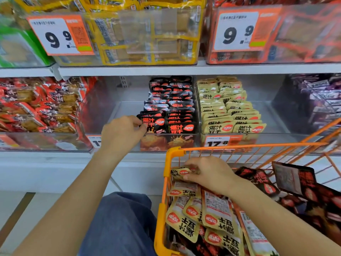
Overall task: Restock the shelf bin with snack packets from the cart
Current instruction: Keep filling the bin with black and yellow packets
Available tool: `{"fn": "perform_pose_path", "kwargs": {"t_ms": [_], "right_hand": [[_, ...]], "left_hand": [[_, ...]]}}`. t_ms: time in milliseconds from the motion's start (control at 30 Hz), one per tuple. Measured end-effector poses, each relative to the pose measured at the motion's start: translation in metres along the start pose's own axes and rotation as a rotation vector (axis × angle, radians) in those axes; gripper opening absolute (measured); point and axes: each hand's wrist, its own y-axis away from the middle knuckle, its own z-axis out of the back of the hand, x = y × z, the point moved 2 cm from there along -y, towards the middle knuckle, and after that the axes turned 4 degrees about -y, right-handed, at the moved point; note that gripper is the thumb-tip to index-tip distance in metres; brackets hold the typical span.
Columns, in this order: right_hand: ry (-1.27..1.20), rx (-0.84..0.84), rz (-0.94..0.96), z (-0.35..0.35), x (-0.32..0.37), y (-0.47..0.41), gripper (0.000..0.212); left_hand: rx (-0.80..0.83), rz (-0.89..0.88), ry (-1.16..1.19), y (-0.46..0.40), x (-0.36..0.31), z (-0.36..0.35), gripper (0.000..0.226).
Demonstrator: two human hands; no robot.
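1. Left hand (122, 133) is raised to the clear shelf bin (198, 108), arm stretched up and forward from lower left, wrist slightly bent.
2. Its fingers curl round and pinch the left edge of a black snack packet (154, 122) at the bin's front-left corner; the packet stands upright, face out.
3. More black packets (171, 97) fill the bin behind it in two upright rows.
4. Right of the bin's divider, cream packets (228, 111) stand in similar rows.
5. Right hand (206, 174) is down in the orange cart (170, 159), which sits below and right of the bin; forearm comes in from the lower right, palm down.
6. Its fingers are bent over and gripping a cream packet (180, 172) at the cart's near-left corner, just inside the rim.
7. Loose cream packets (212, 217) are heaped beneath that hand; loose black packets (287, 183) are further right in the cart.
8. Price tag (218, 141) is on the bin's front, below the cream rows.
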Motion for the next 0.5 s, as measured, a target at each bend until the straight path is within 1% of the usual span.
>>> {"fn": "perform_pose_path", "kwargs": {"t_ms": [67,133,167,200,233,267,300,333,367,400,433,467,500], "right_hand": [[-0.012,-0.013,0.030,-0.005,0.004,0.001,0.030],[-0.001,-0.025,0.042,-0.001,-0.001,0.004,0.026],[-0.043,-0.054,0.034,0.006,-0.007,0.006,0.026],[-0.152,-0.106,0.026,0.014,-0.016,0.006,0.026],[-0.332,-0.153,0.014,0.025,-0.023,0.008,0.027],[-0.561,-0.200,0.009,0.036,-0.030,0.010,0.028],[-0.789,-0.234,0.006,0.045,-0.033,0.014,0.029],[-0.954,-0.251,0.009,0.051,-0.037,0.017,0.031],[-1.043,-0.249,0.010,0.055,-0.040,0.021,0.033],[-1.087,-0.244,0.017,0.057,-0.041,0.022,0.033],[-1.107,-0.240,0.016,0.059,-0.041,0.024,0.030],[-1.142,-0.248,0.017,0.061,-0.041,0.024,0.025],[-1.188,-0.271,0.012,0.065,-0.040,0.025,0.022]], "left_hand": [[-0.050,-0.047,0.141,0.016,-0.008,0.003,0.019],[-0.100,-0.088,0.279,0.029,-0.014,0.005,0.014],[-0.130,-0.100,0.343,0.034,-0.017,0.006,0.013],[-0.151,-0.106,0.411,0.039,-0.019,0.006,0.013],[-0.149,-0.106,0.490,0.043,-0.023,0.006,0.014],[-0.125,-0.105,0.572,0.046,-0.028,0.005,0.014],[-0.076,-0.108,0.651,0.047,-0.035,0.003,0.013],[0.005,-0.105,0.738,0.049,-0.042,0.001,0.012],[0.124,-0.092,0.826,0.051,-0.052,-0.003,0.008],[0.267,-0.074,0.896,0.054,-0.063,-0.007,0.006],[0.384,-0.078,0.921,0.058,-0.074,-0.012,0.009],[0.446,-0.114,0.913,0.062,-0.084,-0.018,0.015],[0.458,-0.156,0.899,0.065,-0.093,-0.022,0.018]]}}
